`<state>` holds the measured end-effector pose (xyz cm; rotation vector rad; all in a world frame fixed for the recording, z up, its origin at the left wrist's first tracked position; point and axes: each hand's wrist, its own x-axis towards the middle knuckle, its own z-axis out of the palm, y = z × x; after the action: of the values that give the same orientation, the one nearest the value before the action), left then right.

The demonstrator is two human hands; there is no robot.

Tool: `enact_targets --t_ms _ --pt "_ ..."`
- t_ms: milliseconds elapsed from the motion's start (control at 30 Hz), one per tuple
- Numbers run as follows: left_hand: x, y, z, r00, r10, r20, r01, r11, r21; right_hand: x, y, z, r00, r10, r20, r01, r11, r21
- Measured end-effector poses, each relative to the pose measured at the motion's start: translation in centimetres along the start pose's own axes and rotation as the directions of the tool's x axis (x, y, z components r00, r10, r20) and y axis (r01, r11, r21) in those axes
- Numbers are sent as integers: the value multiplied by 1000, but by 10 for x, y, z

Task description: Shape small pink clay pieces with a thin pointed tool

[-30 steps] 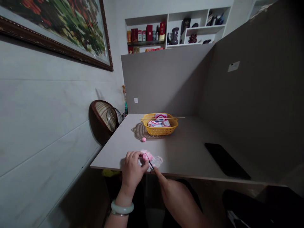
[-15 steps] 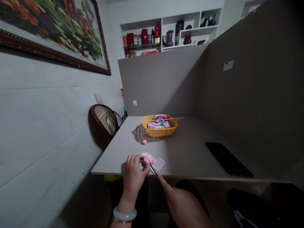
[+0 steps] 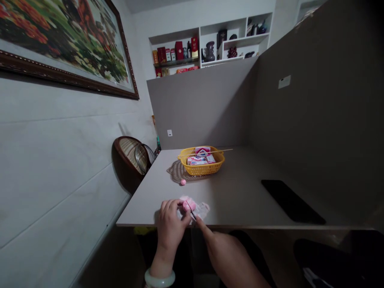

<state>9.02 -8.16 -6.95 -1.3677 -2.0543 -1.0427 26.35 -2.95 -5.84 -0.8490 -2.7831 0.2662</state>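
Brown round-backed chair: I see it well off to the left of my left hand, beyond the tabletop's left edge.
Pale green bangle: it sits on my left wrist, at the bottom of the view.
Left hand: fingers curled in, their tips pinched on the soft pink lump at the near edge of the grey tabletop.
Small pink ball: it lies alone on the tabletop, ahead of my left hand and just short of the basket.
Soft pink lump: held at my left fingertips, between both hands, resting on the wrapper.
Thin dark stick: it runs from my right fingertips up to the lump, its tip touching the pink.
Crinkled clear wrapper: spread under and just right of the lump.
Yellow plastic mesh basket: well ahead of both hands, holding pink-and-white packets, with a thin wooden skewer lying across its rim.
Right hand: fingers drawn together on the stick's lower end, forefinger stretched along it.
Flat black phone: it lies on the tabletop, well to the right of my right hand.
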Motion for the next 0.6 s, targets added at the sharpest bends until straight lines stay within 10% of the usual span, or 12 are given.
enact_targets --t_ms 167,600 --pt "1 4 -2 1000 -14 -2 14 1000 -3 -21 4 -11 984 44 174 -36 998 -52" --pt "1 -1 -1 1000 27 -4 -27 999 43 10 -11 -22 991 47 125 -45 999 -14"
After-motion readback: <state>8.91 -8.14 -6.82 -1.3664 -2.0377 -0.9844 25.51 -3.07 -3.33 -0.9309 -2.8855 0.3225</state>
